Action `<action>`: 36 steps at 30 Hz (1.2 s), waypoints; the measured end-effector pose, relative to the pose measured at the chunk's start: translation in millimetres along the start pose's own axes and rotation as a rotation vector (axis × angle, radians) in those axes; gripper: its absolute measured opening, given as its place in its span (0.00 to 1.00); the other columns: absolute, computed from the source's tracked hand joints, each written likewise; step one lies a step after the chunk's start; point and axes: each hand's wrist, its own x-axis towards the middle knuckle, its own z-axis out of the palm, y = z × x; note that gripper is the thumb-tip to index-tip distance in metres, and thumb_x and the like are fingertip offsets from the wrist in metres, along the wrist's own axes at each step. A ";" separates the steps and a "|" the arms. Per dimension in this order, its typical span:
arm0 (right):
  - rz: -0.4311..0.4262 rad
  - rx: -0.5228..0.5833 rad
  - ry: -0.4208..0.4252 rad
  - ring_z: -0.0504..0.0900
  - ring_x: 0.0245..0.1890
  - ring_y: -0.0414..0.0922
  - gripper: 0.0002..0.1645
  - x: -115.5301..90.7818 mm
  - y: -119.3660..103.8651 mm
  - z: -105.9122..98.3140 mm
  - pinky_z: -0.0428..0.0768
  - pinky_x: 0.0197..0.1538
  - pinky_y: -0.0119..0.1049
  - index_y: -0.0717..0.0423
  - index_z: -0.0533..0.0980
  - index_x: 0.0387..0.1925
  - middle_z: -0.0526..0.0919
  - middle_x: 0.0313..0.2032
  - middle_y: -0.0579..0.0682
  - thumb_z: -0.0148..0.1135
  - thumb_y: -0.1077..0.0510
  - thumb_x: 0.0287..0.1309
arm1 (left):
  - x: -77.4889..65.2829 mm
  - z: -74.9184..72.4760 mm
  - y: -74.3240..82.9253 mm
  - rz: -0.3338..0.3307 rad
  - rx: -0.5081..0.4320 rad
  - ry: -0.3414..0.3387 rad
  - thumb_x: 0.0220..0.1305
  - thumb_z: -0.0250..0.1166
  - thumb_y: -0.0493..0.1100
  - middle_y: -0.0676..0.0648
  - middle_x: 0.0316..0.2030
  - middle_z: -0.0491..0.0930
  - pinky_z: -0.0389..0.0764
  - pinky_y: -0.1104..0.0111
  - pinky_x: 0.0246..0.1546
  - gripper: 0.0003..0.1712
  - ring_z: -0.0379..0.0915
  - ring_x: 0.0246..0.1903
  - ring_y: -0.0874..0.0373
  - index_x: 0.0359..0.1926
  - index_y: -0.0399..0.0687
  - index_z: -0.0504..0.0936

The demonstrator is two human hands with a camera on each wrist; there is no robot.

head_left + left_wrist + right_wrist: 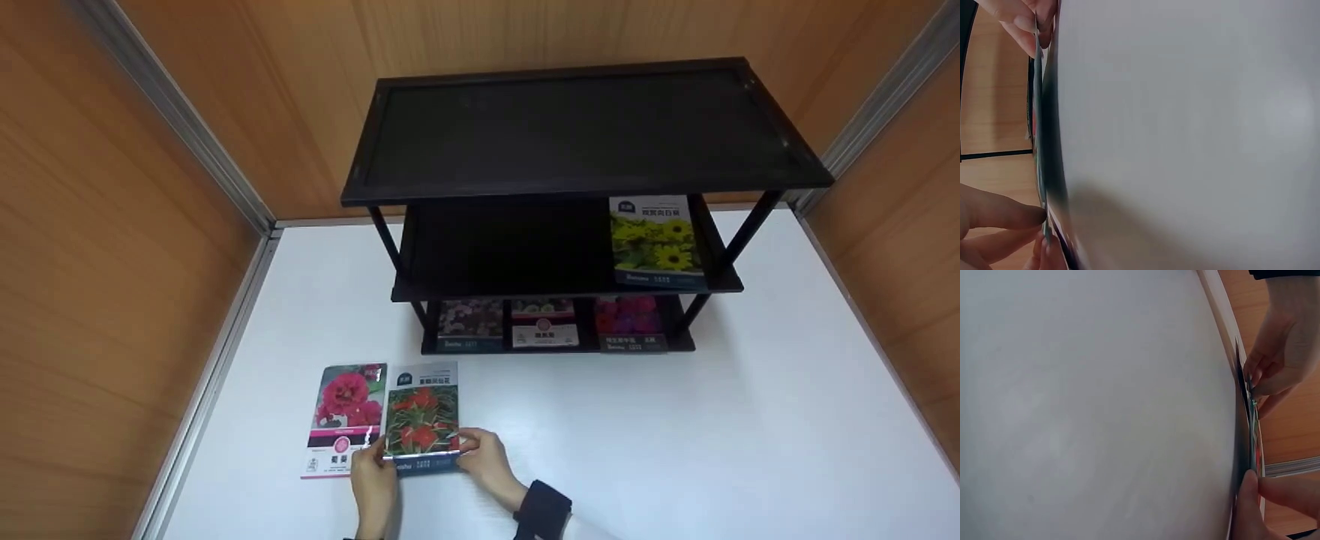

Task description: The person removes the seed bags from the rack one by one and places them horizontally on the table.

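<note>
Both hands hold a seed packet [422, 412] with red flowers and a dark blue lower band. My left hand [373, 484] pinches its lower left edge, while the right hand [486, 461] pinches the lower right edge. Seen edge-on in the left wrist view, the thin packet [1039, 118] runs between the fingertips of the two hands. The right wrist view shows thumb and finger of the right hand [1280, 503] on either side of that edge. Left of it lies a pink-flowered seed packet [346, 401], its lower right corner partly hidden by the left hand.
A black three-tier rack [585, 135] stands behind. A yellow-flowered packet [656, 240] leans on its middle shelf at the right. Three packets sit on the bottom shelf, including a white-banded one [545, 335] in the middle. Wooden panels [112, 247] enclose the white table [637, 442].
</note>
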 end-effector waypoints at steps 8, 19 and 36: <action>0.016 -0.035 -0.011 0.74 0.19 0.38 0.28 1.2 0.6 2.2 0.76 0.23 0.29 0.77 0.71 0.43 0.77 0.22 0.54 0.53 0.78 0.30 | 0.3 -2.3 0.7 0.058 0.037 0.015 0.40 0.55 0.21 0.31 0.29 0.75 0.67 0.53 0.35 0.18 0.69 0.32 0.40 0.38 0.22 0.77; -0.019 -0.041 -0.012 0.74 0.18 0.39 0.26 1.2 -1.8 1.3 0.76 0.22 0.30 0.77 0.72 0.42 0.78 0.21 0.57 0.55 0.77 0.32 | -0.6 -2.6 0.7 0.121 0.052 0.019 0.38 0.58 0.23 0.29 0.29 0.75 0.65 0.53 0.34 0.19 0.68 0.31 0.39 0.39 0.23 0.77; 0.016 -0.039 -0.055 0.77 0.27 0.44 0.22 1.1 -5.3 -2.3 0.76 0.27 0.31 0.76 0.74 0.39 0.78 0.25 0.57 0.55 0.75 0.33 | -0.1 -3.5 5.8 0.008 0.073 -0.046 0.41 0.59 0.24 0.28 0.34 0.68 0.63 0.52 0.37 0.23 0.64 0.37 0.37 0.44 0.20 0.73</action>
